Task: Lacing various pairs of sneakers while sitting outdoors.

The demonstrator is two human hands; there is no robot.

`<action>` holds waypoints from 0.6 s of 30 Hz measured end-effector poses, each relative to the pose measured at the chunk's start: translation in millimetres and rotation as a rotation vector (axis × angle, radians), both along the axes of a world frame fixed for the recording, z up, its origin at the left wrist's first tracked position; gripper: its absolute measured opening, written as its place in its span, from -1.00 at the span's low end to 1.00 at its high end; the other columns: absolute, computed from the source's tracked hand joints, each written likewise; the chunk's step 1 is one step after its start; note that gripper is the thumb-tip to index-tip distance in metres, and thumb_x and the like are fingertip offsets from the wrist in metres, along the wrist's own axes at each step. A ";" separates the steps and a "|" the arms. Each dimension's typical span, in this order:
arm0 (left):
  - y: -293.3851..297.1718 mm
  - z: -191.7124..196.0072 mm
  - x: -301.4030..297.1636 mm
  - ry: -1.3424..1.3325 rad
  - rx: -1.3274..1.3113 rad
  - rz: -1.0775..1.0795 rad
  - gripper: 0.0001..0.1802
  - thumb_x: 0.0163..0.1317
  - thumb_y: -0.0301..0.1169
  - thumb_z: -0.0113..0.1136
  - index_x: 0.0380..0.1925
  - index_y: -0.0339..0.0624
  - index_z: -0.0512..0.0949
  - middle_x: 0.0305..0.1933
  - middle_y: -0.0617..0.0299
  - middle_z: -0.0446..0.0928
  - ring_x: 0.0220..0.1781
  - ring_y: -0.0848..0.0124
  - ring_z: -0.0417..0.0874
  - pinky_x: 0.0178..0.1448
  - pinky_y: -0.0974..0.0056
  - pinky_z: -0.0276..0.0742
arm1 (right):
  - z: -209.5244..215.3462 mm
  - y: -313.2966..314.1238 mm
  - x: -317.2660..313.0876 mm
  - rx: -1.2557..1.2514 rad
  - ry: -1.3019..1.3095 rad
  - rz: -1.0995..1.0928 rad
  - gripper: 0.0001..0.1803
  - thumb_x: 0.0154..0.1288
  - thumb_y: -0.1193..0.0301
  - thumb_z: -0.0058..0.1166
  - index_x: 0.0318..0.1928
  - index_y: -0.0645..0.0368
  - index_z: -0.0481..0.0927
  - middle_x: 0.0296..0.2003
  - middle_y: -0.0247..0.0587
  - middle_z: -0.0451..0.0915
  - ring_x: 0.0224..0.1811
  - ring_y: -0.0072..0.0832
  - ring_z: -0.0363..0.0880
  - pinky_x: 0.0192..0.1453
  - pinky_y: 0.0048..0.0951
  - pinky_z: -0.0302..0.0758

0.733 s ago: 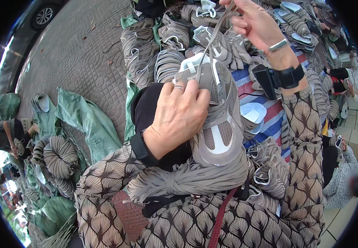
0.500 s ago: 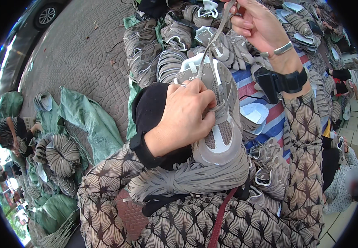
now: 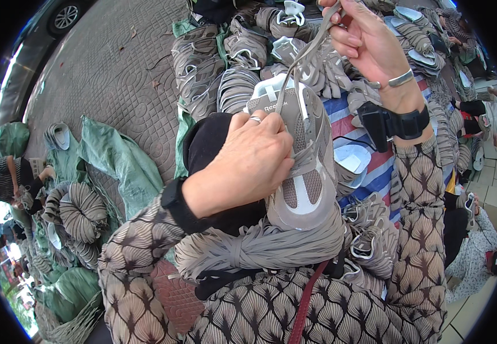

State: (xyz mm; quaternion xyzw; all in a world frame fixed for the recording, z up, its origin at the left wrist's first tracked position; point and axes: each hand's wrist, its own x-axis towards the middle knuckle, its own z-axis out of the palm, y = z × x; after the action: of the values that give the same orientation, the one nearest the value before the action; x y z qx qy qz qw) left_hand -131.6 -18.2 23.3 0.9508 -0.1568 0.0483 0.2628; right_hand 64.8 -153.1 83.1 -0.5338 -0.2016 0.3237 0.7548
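Observation:
A grey shoe upper (image 3: 299, 198) with white trim lies in front of me, its toe toward me, over a thick bundle of flat grey shoelaces (image 3: 271, 247). My left hand (image 3: 254, 152), wearing a ring, is closed on the upper's left side by the eyelets; its fingertips are partly hidden. A grey shoelace (image 3: 306, 53) runs up from the upper to my right hand (image 3: 369, 43). There, at the top of the view, the right thumb and fingers pinch it, holding the strand raised. Beneath my left wrist is a black rounded thing (image 3: 211, 140).
Stacked shoe uppers (image 3: 197, 69) stand in rows ahead. More uppers (image 3: 372, 238) lie to my right, on a striped sheet (image 3: 383, 163). Green sacking (image 3: 119, 157) and bundled uppers (image 3: 82, 212) are at left. Other people sit at both sides; a car wheel (image 3: 65, 17) shows far left.
My right hand has shifted slightly right and down with the shoelace. My left hand has moved a little left on the upper, its wrist lower.

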 end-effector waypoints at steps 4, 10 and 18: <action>18.9 3.1 -3.2 0.006 0.022 -0.111 -0.87 -0.02 -0.36 0.17 -0.59 -0.18 0.56 -0.26 0.18 0.41 -0.03 0.23 0.39 0.07 0.12 0.17 | -1.8 -3.0 4.4 0.021 0.011 0.029 -0.68 0.49 0.20 -0.25 -0.17 0.19 0.45 -0.49 -0.41 0.44 -0.71 -0.79 0.14 -0.69 -0.74 0.11; 37.7 18.2 -4.3 0.285 -0.177 -0.169 -0.82 -0.13 -0.34 0.35 -0.53 -0.08 0.53 -0.08 0.23 0.35 0.12 0.19 0.30 0.25 0.05 0.06 | -7.1 -10.2 13.5 0.072 0.034 0.131 -0.67 0.49 0.21 -0.25 -0.17 0.20 0.46 -0.43 -0.34 0.55 -0.76 -0.82 0.13 -0.73 -0.77 0.13; 49.2 -4.0 -1.6 0.096 -0.004 -0.064 -0.80 -0.16 -0.41 0.37 -0.48 0.01 0.55 0.00 0.25 0.33 0.21 0.18 0.26 0.31 -0.01 0.00 | -9.5 -4.6 12.9 0.133 0.239 0.209 -0.68 0.49 0.24 -0.27 -0.12 0.19 0.49 -0.10 0.00 0.57 -0.73 -0.83 0.15 -0.69 -0.80 0.16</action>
State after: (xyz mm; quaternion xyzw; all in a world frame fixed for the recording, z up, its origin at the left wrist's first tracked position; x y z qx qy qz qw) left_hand -133.2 31.1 19.3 0.9459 -0.1742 -0.0055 0.2736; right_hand 77.7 -157.8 73.5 -0.4164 -0.1859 0.4476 0.7692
